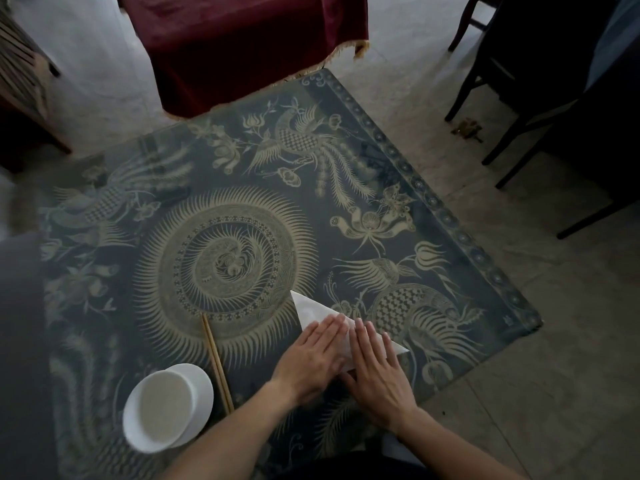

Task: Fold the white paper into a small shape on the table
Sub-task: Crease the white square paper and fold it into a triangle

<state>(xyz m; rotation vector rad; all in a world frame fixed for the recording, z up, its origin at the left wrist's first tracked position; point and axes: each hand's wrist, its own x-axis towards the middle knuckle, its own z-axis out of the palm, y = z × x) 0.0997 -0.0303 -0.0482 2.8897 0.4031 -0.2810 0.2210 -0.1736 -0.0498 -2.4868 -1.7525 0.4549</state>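
The white paper (309, 308) lies folded into a triangle on the patterned table (242, 188), near its front right part. My left hand (313, 358) rests flat on the paper's left half, fingers straight and close together. My right hand (375, 368) lies flat beside it on the right half, fingers slightly spread. Both palms press down and cover most of the paper; only its far corner and right tip show. Neither hand grips anything.
A white bowl (166, 410) stands on a white saucer at the front left. A pair of wooden chopsticks (216, 362) lies between the bowl and my left hand. A dark red draped table (242, 46) stands beyond, dark chair legs (519, 126) at right.
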